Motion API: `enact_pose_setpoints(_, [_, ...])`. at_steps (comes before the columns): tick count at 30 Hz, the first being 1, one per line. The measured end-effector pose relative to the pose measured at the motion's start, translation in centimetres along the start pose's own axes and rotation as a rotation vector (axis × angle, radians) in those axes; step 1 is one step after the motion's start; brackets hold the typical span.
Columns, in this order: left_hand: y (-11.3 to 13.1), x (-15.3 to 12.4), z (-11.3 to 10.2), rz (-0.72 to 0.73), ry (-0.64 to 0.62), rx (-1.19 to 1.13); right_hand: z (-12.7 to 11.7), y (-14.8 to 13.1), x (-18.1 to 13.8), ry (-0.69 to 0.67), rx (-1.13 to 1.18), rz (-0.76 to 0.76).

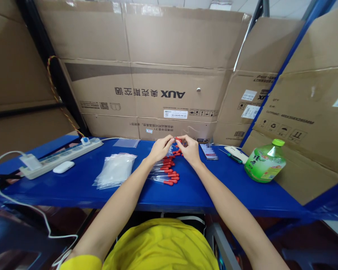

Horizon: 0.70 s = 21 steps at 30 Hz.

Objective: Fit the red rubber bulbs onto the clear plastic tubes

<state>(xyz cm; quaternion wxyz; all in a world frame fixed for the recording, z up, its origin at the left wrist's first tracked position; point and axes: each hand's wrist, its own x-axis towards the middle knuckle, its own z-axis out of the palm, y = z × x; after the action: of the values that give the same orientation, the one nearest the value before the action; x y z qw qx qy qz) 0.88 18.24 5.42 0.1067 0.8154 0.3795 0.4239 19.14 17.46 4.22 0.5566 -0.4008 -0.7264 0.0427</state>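
Both my hands meet over the middle of the blue table (pixel 73 187). My left hand (pixel 161 148) and my right hand (pixel 189 149) are closed in a pinch on a small clear dropper with a red bulb (pixel 178 140), held between them. Just below the hands lies a row of several red-bulbed droppers (pixel 166 172) on the table, side by side. A stack of clear plastic bags (pixel 115 170) lies to the left of my left forearm.
A white power strip (pixel 62 157) and a white oval object (pixel 63 167) sit at the left. A phone (pixel 208 151), a white tool (pixel 236 153) and a green bottle (pixel 266 162) lie at the right. Cardboard boxes (pixel 157 93) wall the back.
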Motion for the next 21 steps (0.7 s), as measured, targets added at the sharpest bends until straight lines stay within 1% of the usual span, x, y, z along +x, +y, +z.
enact_pose_setpoints(5, [0.0, 0.16, -0.34, 0.012, -0.021, -0.001, -0.1, -0.09, 0.0, 0.044, 0.077, -0.037])
enact_pose_setpoints(12, [-0.25, 0.08, -0.7, 0.025, -0.029, 0.022, -0.48, 0.2, 0.15, -0.016, 0.114, 0.028])
enact_pose_setpoints(15, [-0.28, 0.07, -0.74, 0.034, -0.026, 0.048, -0.62, 0.36, 0.18, -0.02, 0.133, 0.013])
enact_pose_setpoints(21, [-0.18, 0.09, -0.84, 0.068, -0.023, 0.128, -0.96, 0.12, 0.18, -0.041, 0.083, -0.014])
